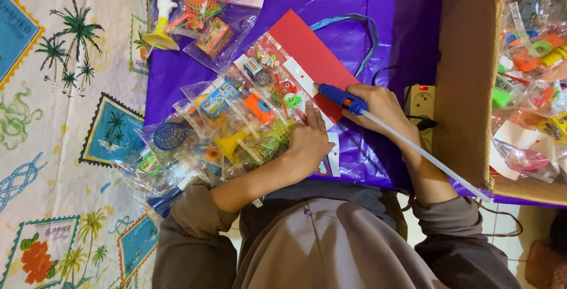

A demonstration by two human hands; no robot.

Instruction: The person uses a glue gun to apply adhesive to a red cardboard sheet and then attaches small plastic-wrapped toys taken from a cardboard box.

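Note:
My right hand (381, 109) grips a blue glue gun (342, 98) with a long clear glue stick (428, 156) trailing back to the right. Its nozzle touches the white edge of a red card (310, 53) on a clear packet of small toys (269, 79). My left hand (307, 141) presses flat on a pile of similar toy packets (218, 141), holding the top one down just left of the nozzle.
A purple sheet (354, 0) covers the work area over a palm-print cloth (65, 88). More toy packets (201, 11) lie at the top. A cardboard box (466, 76) of toy packets stands at right, beside a power strip (420, 101).

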